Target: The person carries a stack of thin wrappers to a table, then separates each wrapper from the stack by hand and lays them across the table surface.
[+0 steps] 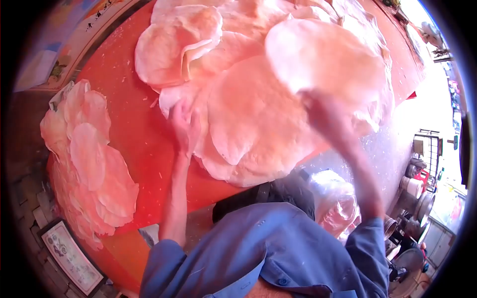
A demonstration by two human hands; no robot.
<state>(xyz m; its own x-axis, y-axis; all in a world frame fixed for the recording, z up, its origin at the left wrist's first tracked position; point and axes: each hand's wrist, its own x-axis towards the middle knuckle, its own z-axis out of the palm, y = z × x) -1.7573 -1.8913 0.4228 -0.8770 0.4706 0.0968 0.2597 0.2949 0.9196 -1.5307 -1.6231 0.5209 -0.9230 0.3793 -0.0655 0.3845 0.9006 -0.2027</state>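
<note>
A big heap of thin, round flatbreads (pixel 258 109) overlaps on the red table, some of them folded at the edge. My right hand (pixel 318 109), smeared by motion, grips the near edge of one round flatbread (pixel 325 54), which is blurred and raised over the right of the heap. At the heap's left edge, my left hand (pixel 184 124) touches the breads with its fingers bent a little and apart; nothing is clearly held in it. Its fingertips lie beside a folded bread edge.
A second pile of flatbreads (pixel 94 169) lies at the left end of the red table (pixel 154 169). Clear plastic bags (pixel 333 198) are below the near edge. Pots and pans (pixel 417 213) stand at the right, and a framed sign (pixel 72 256) is at lower left.
</note>
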